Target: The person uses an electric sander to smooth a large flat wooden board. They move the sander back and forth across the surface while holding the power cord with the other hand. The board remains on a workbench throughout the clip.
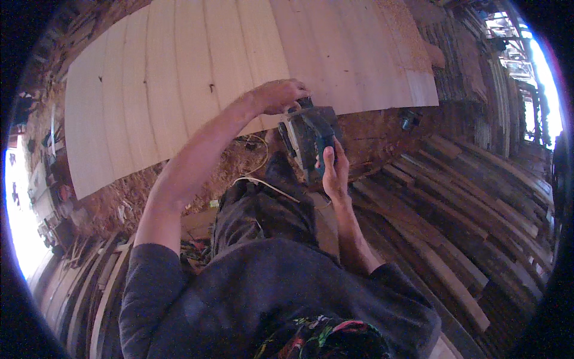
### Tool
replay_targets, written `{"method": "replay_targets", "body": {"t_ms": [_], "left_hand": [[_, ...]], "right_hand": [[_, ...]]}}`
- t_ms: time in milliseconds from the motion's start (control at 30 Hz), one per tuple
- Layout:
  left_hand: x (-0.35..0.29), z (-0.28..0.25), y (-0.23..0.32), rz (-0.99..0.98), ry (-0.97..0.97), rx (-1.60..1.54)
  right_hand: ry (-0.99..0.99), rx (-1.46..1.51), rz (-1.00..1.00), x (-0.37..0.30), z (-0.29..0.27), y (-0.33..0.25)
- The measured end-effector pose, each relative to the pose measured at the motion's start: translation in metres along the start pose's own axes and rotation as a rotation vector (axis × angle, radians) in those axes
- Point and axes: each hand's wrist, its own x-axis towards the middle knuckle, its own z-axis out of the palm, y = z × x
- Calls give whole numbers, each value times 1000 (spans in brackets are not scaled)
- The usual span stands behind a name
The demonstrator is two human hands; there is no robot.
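Observation:
Close to the near edge of a wide, pale wooden panel, I hold a bulky dark power tool with a teal handle, which looks like a belt sander. My left hand is closed round the black grip at its far end, with that forearm reaching across over the panel's edge. My right hand wraps the teal rear handle, thumb along the top. The sander is tilted and stands off the near edge, over the ground. Its underside is hidden.
Sawdust lies on the panel's far right. A pale cord runs by my legs, and a yellow cord loops beneath the panel. Long boards cover the ground at right; more planks lie at left. A small teal object sits past the panel's near right corner.

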Motion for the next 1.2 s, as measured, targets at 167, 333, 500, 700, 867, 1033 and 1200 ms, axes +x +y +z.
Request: {"method": "replay_targets", "body": {"t_ms": [167, 333, 500, 700, 867, 1033, 1200], "left_hand": [[-1, 8, -11, 88, 85, 156], [-6, 20, -10, -12, 182, 180], [-16, 24, 3, -145, 317, 176], [-107, 90, -77, -632, 1152, -54], [-436, 175, -231, -1322, 1365, 659], [-554, 173, -234, -2172, 1151, 393], [-511, 156, -209, -1914, 1601, -540]], "right_hand": [[68, -32, 12, 2, 5, 10], [97, -34, -44, 3, 16, 9], [106, -46, -38, 4, 27, -14], [138, -152, -126, 48, 34, -23], [133, -144, -294, 121, 79, -26], [164, -203, -344, 208, 101, -40], [171, -242, -316, 259, 112, -66]]}}
